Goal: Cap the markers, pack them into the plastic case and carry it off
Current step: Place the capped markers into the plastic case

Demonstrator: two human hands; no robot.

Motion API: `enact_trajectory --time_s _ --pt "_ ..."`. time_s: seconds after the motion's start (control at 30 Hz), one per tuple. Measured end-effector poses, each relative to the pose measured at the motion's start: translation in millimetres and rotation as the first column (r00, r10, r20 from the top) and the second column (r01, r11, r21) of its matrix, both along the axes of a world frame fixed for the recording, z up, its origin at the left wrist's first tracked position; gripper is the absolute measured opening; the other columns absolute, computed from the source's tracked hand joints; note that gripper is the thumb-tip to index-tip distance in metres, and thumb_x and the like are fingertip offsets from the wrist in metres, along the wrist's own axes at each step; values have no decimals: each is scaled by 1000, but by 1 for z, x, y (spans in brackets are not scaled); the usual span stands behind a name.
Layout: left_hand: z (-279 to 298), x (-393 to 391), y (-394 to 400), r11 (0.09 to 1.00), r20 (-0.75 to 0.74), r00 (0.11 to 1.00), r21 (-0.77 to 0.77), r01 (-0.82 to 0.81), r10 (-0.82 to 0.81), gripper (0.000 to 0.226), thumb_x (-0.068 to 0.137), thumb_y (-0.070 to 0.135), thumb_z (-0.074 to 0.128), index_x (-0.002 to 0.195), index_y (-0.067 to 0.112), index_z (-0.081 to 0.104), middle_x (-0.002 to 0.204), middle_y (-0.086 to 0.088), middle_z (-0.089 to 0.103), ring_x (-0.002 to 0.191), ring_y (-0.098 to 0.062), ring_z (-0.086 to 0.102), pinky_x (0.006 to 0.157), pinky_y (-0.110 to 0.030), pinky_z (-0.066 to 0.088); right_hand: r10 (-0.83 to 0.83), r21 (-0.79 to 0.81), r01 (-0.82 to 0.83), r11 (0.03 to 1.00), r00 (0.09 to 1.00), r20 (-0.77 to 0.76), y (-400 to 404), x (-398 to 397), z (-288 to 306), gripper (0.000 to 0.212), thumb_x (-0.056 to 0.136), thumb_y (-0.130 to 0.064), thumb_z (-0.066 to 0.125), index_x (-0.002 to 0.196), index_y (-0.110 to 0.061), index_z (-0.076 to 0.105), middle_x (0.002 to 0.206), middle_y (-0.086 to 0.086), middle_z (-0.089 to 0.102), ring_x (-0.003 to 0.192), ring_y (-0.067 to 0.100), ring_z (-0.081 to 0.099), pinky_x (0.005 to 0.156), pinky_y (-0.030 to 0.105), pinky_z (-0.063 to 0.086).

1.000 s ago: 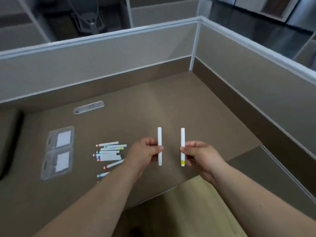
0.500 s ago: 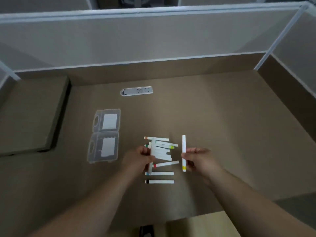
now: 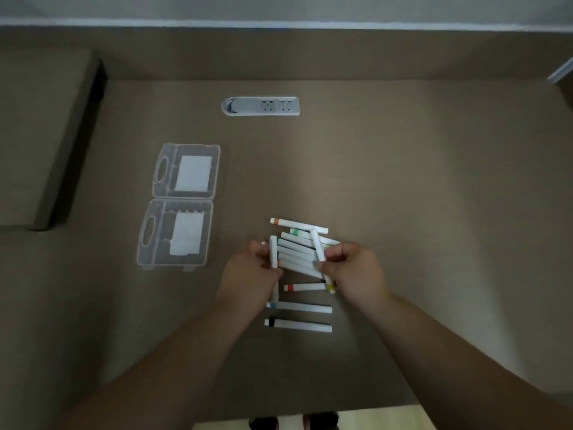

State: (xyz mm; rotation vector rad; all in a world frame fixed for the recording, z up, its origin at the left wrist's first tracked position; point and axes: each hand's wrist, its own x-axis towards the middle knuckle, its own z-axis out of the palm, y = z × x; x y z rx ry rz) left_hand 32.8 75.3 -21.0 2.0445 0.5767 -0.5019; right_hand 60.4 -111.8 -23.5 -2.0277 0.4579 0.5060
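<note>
1. Both hands hover over the pile of markers (image 3: 297, 252) and cover part of it, and the view there is smeared, so the middle of the heap cannot be counted; roughly six white barrels overlap in it.
2. The left hand (image 3: 252, 274) has its fingers curled round a white marker (image 3: 273, 251) held nearly upright; the lower end of that marker is hidden behind the palm.
3. The right hand (image 3: 353, 273) pinches a second marker (image 3: 319, 248), tilted, with a yellow band (image 3: 331, 287) showing below the knuckles; the fingertips are blurred.
4. Four markers lie apart from the heap and read clearly: an orange-banded one (image 3: 297, 225) at the far edge, then a red-banded one (image 3: 305, 287), a blue-banded one (image 3: 299, 307) and a black-banded one (image 3: 297, 324) nearest the desk's front edge.
5. One clear plastic case (image 3: 181, 206) lies open flat to the left of the markers, well apart from them; its two halves each show a handle cut-out and a white insert.
6. One grey power socket strip (image 3: 260, 105) is set into the brown desk (image 3: 434, 212) farther back.
7. A partition wall (image 3: 279, 10) runs along the far side, and a separate raised surface (image 3: 37, 135) sits at far left.
</note>
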Motion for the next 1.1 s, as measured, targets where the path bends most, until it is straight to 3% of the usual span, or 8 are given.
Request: enact_trajectory --time_s 0.17,0.27,0.37,0.5,0.6,0.67,0.8,1.1 --pt "-4 -4 -12 992 -25 994 59 -109 111 24 87 20 74 96 25 52 91 6 66 78 -5 65 53 -14 45 250 -210 -232 950 966 63 2 8 -5 15 80 -16 76 88 -22 65 75 -10 62 62 2 56 50 3 34" --pt "-2 -5 -15 986 -8 987 39 -160 160 24 88 22 74 101 25 54 91 7 67 79 -7 67 61 -22 55 407 -341 -358 869 909 84 4 12 -6 15 82 -20 73 95 -22 67 84 -7 62 67 3 55 55 5 32" --pt "1 -6 -16 983 7 985 59 -173 172 24 89 28 72 102 27 52 92 8 67 82 -9 69 71 -29 61 525 -464 -420 780 842 122 5 9 -8 25 82 -30 71 106 -24 64 108 -5 56 90 13 58 74 19 47" --pt "-1 -23 -10 947 162 982 317 44 -100 30 88 48 62 112 34 51 111 12 55 102 -7 59 82 -25 54 682 -602 -452 658 696 223 5 -3 -4 48 82 -50 59 125 -28 56 124 -2 46 115 17 45 95 33 47" --pt "-12 -52 -6 791 153 881 528 310 -448 83 82 70 47 151 27 32 152 3 37 139 -19 35 112 -37 36 768 -650 -516 558 619 167 7 -6 -10 65 84 -59 49 142 -30 43 152 4 31 141 28 28 112 47 33" --pt "-21 -64 -9 701 140 809 596 391 -571 102 81 80 43 159 18 19 167 -7 17 153 -29 14 121 -46 22 801 -679 -539 498 585 124 11 -4 -16 73 85 -63 43 150 -32 31 162 7 17 149 36 12 118 56 17" --pt "-40 -64 -15 650 105 779 625 432 -618 124 73 94 39 159 7 12 168 -16 5 154 -35 1 117 -54 15 834 -726 -543 422 546 76 20 0 -28 76 87 -65 38 154 -33 19 165 10 3 149 41 0 116 63 8" --pt "-58 -28 -26 643 156 745 635 428 -649 123 78 88 40 155 -4 13 166 -22 4 154 -37 -1 121 -54 22 831 -701 -561 439 550 81 22 13 -41 66 92 -52 33 153 -31 22 164 8 11 150 36 9 118 57 17"
